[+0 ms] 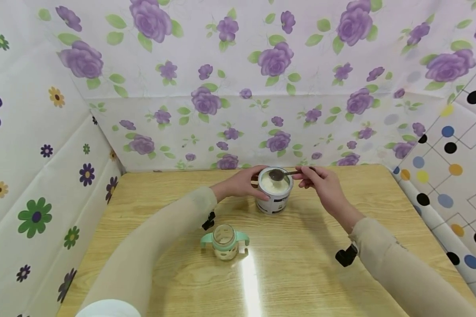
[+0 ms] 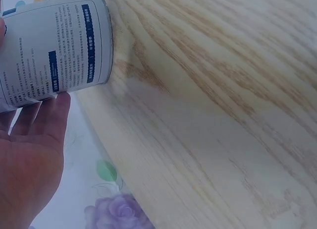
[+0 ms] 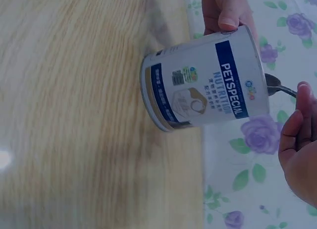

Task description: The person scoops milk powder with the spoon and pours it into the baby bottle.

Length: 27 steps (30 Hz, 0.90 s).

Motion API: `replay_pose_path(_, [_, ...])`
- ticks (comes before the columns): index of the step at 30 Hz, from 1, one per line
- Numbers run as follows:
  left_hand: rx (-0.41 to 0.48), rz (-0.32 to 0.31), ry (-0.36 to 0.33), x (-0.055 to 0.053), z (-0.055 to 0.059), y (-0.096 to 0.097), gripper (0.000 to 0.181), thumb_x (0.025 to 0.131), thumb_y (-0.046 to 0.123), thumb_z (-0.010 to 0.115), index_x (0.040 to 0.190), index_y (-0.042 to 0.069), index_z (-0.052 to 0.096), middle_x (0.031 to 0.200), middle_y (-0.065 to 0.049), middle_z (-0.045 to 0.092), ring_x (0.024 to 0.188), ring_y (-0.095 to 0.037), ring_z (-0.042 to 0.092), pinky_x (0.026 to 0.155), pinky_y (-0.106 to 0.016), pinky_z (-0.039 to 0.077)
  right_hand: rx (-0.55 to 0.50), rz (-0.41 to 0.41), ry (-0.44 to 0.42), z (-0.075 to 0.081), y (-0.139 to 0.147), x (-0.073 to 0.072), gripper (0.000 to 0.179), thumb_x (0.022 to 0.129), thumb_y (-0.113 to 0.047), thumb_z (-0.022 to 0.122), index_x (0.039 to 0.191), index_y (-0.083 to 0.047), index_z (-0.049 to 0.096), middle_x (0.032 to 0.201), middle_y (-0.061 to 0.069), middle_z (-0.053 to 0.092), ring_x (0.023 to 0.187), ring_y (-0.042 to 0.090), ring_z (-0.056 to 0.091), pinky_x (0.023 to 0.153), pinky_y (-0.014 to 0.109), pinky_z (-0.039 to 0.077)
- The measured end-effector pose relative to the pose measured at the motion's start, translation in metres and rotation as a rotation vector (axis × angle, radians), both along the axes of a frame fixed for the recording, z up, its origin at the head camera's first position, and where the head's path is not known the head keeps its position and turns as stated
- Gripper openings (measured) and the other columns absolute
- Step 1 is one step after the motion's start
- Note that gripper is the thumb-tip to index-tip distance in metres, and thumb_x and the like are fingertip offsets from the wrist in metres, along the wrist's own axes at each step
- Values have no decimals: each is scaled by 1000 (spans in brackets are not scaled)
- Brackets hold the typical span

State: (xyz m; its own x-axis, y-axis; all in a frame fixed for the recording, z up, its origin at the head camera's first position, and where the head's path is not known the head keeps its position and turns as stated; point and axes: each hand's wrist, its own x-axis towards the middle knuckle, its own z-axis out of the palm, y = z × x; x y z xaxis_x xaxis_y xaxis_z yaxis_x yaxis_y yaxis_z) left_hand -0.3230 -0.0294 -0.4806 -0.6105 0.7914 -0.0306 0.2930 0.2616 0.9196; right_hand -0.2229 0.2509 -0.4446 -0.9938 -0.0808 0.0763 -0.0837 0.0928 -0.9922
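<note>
A white can of pale milk powder [image 1: 273, 186] stands near the far edge of the wooden table. The label on the can [image 3: 208, 85] reads "PETSPECIAL NUTRITION". My left hand [image 1: 243, 181] holds the can's left side, thumb on the near side and fingers round the back. A dark metal spoon [image 1: 277, 175] is pinched in my right hand [image 1: 320, 181], its handle pointing right. Its bowl is over the can's open mouth, and the right wrist view shows it at the rim. Nearer to me stands an open clear bottle [image 1: 225, 247] with a mint-green collar and two handles.
The wooden table [image 1: 293, 268] meets a flower-printed cloth [image 1: 238, 123] close behind the can. Printed cloths also rise along the left and right sides. A white rounded thing [image 1: 109, 309] shows at the bottom left edge, by the left sleeve.
</note>
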Motion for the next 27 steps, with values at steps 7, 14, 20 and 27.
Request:
replay_pose_path(7, [17,7,-34,2,1,1,87,89,15,91,162,23,44,153,-2,54,138,-25,55,114,-45,51,382,67,179,3,-3,4,35,112,-26,61,134,-2,74,108,13,81,86,20,75,73,25,59])
replay_pose_path(14, [32,-12,-28,0,-3,3,89,88,15,91,163,22,44,151,-1,55,137,-23,56,113,-42,52,335,137,106,1,-11,2,34,112,-25,60,128,-1,76,106,15,81,85,22,73,74,29,57])
replay_pose_path(20, [45,-16,-20,-1,-6,4,88,88,16,92,162,20,45,147,1,56,134,-20,58,111,-38,53,236,199,13,-1,-14,1,38,113,-27,60,128,4,75,103,13,81,82,24,71,78,31,59])
replay_pose_path(27, [41,-11,-13,1,-6,1,91,88,17,92,164,19,43,150,-2,55,137,-22,56,112,-40,53,82,206,-74,-7,-13,2,49,114,-30,56,136,13,65,102,4,82,84,22,70,81,30,60])
